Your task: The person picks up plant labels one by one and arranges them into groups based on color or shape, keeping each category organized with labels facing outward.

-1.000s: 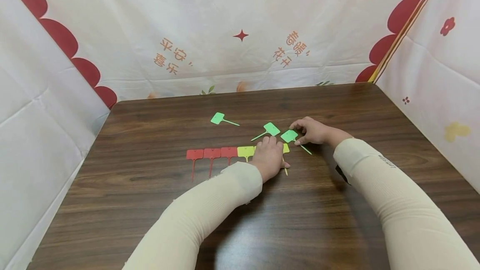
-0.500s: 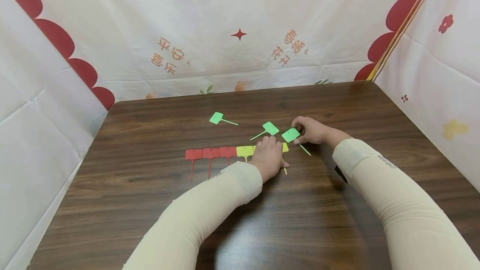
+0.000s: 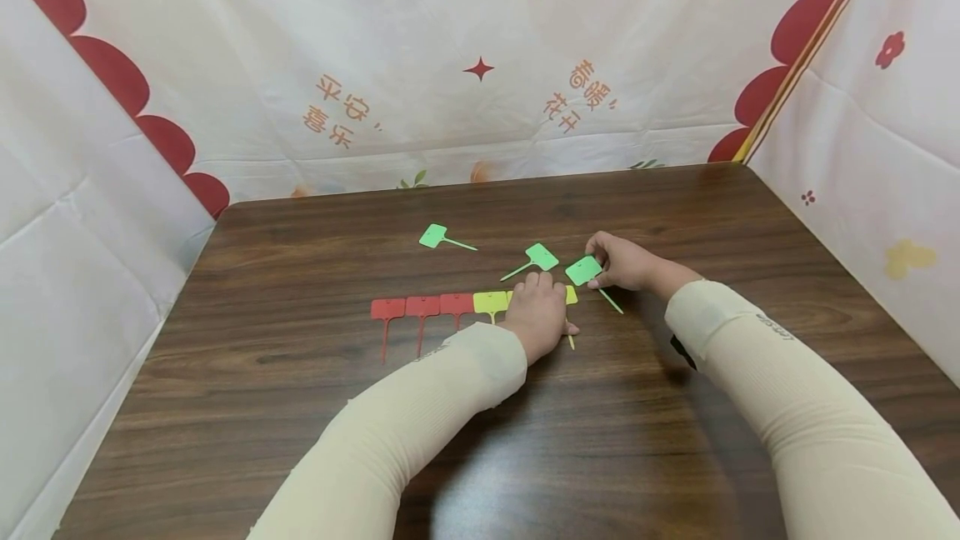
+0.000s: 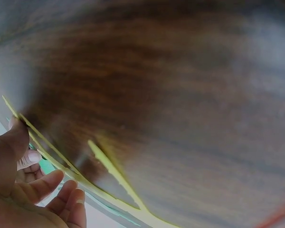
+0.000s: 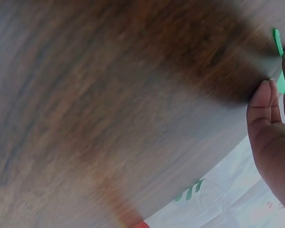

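In the head view, my right hand [image 3: 624, 263] pinches a green tag [image 3: 582, 271] with a flat square head and thin stem, thumb near where the stem joins the head. My left hand [image 3: 536, 315] lies over a row of yellow tags [image 3: 490, 302], covering most of the middle one. In the left wrist view, its thumb reaches a yellow stem [image 4: 47, 151] while its other fingers stay loosely bent at the heads. Three red tags [image 3: 387, 308] continue that row to the left, edge to edge, stems toward me.
Behind the row lie two more green tags, one slanted close to my hands [image 3: 542, 257] and another farther left [image 3: 432, 236]. All rest on a dark wood-grain table [image 3: 300, 440]. A white printed cloth [image 3: 420, 40] hangs behind the table and along both sides.
The green tag in my right hand has shifted slightly to the right, away from the other green tag. My left hand keeps its place on the yellow tags.
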A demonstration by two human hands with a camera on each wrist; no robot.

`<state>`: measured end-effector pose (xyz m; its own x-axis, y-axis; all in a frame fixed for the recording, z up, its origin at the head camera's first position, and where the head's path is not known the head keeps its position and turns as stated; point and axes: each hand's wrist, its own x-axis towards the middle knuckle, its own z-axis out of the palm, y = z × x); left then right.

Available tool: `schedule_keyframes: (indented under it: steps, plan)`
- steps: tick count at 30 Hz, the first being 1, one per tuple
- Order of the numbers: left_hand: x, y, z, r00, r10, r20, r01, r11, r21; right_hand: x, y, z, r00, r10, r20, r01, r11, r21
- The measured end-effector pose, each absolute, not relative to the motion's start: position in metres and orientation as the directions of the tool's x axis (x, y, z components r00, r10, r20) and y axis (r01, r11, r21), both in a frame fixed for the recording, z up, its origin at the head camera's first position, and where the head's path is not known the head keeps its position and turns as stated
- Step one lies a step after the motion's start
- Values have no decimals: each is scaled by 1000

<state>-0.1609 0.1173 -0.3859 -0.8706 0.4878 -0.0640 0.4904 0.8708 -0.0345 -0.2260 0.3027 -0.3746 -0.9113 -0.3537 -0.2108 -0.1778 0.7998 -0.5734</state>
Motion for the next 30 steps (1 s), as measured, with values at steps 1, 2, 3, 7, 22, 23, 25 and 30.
schedule_keyframes:
  steps: [1, 2, 3, 7, 22, 23, 25, 30]
  plan:
    - [-161, 118, -386, -870, 489, -62, 492, 870, -36, -226, 303, -374, -913, -353, -207, -180, 802, -570]
    - [-161, 118, -387, -869, 490, -63, 493, 870, -36, -225, 303, -375, -915, -349, -203, -181, 805, -565]
    - [-161, 118, -387, -869, 491, -63, 493, 869, -36, -225, 303, -375, -917, -347, -198, -185, 808, -559]
    - [-161, 118, -387, -868, 492, -64, 494, 868, -35, -223, 303, -376, -928, -323, -185, -177, 821, -543]
    - [-164, 117, -389, -873, 484, -61, 485, 875, 6, -217, 301, -379, -966, -185, -179, -64, 845, -530]
    - [-164, 117, -389, -873, 484, -65, 485, 875, 7, -216, 301, -379, -967, -178, -180, -56, 846, -531]
    - [-165, 117, -389, -872, 483, -78, 484, 875, 9, -215, 301, -378, -969, -165, -182, -43, 844, -534]
    - [-168, 118, -396, -873, 483, -70, 483, 876, 16, -213, 299, -377, -973, -135, -188, -13, 841, -540]
